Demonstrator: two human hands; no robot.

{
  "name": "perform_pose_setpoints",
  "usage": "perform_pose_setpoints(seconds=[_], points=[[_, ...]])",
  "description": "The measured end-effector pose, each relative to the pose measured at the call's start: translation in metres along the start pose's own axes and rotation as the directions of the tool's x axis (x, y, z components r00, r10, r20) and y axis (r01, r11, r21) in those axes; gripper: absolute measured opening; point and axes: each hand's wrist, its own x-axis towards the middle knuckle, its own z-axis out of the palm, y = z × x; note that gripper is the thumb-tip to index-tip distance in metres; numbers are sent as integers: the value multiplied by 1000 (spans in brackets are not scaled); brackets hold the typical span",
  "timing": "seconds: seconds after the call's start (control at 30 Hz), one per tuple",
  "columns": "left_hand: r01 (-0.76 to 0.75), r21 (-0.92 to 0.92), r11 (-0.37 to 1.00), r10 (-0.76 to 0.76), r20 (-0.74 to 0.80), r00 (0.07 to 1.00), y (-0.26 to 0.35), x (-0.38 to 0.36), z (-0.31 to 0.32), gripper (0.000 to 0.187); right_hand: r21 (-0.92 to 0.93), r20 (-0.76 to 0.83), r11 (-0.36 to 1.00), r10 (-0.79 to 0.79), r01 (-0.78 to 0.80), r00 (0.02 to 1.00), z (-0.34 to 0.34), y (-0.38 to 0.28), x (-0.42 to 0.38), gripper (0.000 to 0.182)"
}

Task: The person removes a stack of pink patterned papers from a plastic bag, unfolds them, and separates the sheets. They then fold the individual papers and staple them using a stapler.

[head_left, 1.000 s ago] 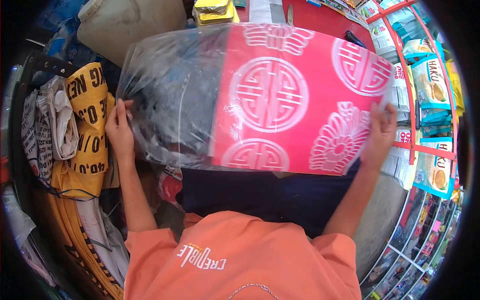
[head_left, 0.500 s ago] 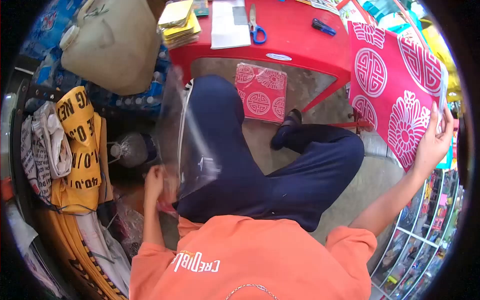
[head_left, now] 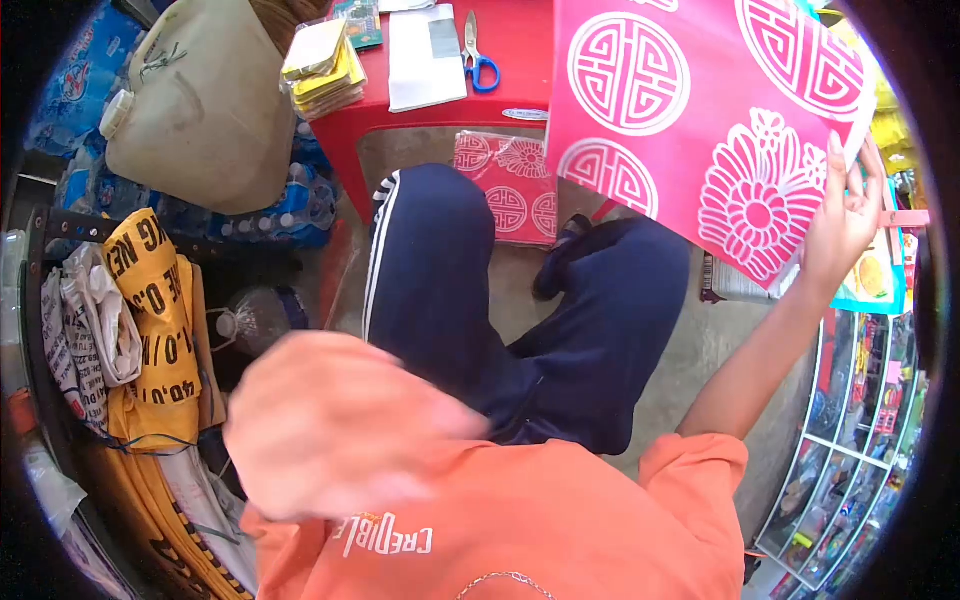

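Observation:
My right hand (head_left: 846, 222), at the right, grips the edge of a pink patterned paper sheet (head_left: 650, 160) with white round and flower motifs, held up before the red table. My left hand (head_left: 345, 430) is raised close to the camera above my lap, smeared by motion. Its fingers cannot be made out, nor whether it holds anything. On the floor under the table lies a pack of similar pink paper (head_left: 508, 190), which looks wrapped in clear plastic.
The red table (head_left: 515, 95) bears blue-handled scissors (head_left: 478, 62), a white paper (head_left: 420, 75) and stacked yellow packets (head_left: 325, 60). A large jug (head_left: 205, 120) stands left, above yellow sacks (head_left: 150, 330). A wire rack (head_left: 850, 450) is at right.
My left hand has risen from the lower left toward the camera, and the clear plastic film near it is out of sight. The pink sheet has moved left, covering more of the table.

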Motion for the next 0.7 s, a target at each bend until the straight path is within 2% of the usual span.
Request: perform_pose_setpoints(seconds=[0.03, 0.07, 0.13, 0.17, 0.23, 0.33, 0.4, 0.43, 0.5, 0.53, 0.57, 0.63, 0.67, 0.7], points=[[-216, -45, 975, 220, 99, 971, 0, 21, 4, 23, 36, -6, 999, 34, -34, 999, 4, 1, 0, 37], [-189, 16, 982, 186, 93, 978, 24, 39, 14, 22, 52, -14, 998, 33, -33, 999, 9, 2, -1, 37], [-275, -26, 961, 272, -95, 958, 33, 62, 42, 27, 81, -31, 996, 30, -28, 999, 17, 6, 0, 35], [-439, 57, 896, 437, -271, 858, 21, 76, 66, 26, 54, -40, 998, 16, -14, 999, 19, 10, 1, 34], [-557, 31, 830, 524, -385, 759, 11, 92, 83, 25, 101, -51, 995, 13, -8, 999, 24, 15, 4, 36], [-411, -337, 847, 360, -205, 910, 10, 107, 78, 25, 175, -99, 983, 70, -52, 993, 38, 19, 3, 35], [-249, -526, 814, 260, -54, 964, 10, 116, 73, 26, 231, -123, 971, 98, -67, 988, 46, 31, 7, 35], [-175, -564, 807, 226, 21, 974, 5, 121, 74, 27, 260, -120, 961, 133, -99, 984, 52, 33, 10, 35], [-36, -586, 810, 168, 173, 970, -16, 134, 81, 29, 283, -118, 954, 141, -102, 983, 67, 31, 18, 35], [7, -621, 784, 139, 187, 972, -37, 141, 89, 30, 293, -124, 951, 145, -103, 982, 72, 29, 25, 35], [49, -654, 755, 111, 201, 973, -58, 148, 98, 30, 266, -134, 963, 83, -45, 988, 76, 26, 34, 37], [259, -763, 592, -42, 292, 955, -104, 155, 115, 35, 252, -197, 966, 105, -53, 975, 80, 16, 47, 39], [442, -759, 479, -137, 433, 891, -125, 157, 114, 39, 245, -230, 968, 116, -57, 966, 81, 15, 51, 40], [487, -741, 462, -216, 439, 872, -146, 160, 115, 41, 226, -251, 973, 106, -48, 962, 80, 18, 55, 42]])
